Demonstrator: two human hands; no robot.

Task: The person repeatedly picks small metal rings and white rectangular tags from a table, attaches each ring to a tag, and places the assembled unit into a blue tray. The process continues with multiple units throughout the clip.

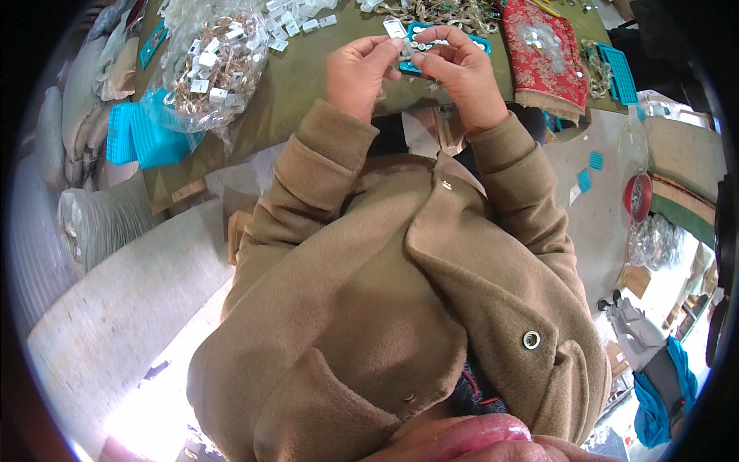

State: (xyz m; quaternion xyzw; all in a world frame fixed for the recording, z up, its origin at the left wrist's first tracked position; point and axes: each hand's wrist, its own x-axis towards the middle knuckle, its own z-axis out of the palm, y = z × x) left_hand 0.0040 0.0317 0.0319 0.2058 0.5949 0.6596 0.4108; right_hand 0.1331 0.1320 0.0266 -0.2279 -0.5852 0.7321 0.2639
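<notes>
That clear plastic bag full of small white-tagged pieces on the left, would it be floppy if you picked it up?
Probably floppy: the clear plastic bag is thin and crumpled, slumping over the loose pieces inside. It would likely sag and shift. Its open top suggests pieces could spill if tipped.

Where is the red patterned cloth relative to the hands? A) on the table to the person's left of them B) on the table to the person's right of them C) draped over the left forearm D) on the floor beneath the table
B: the red patterned cloth lies on the table, right of the right hand and left hand, which pinch a small white piece between them.
</notes>
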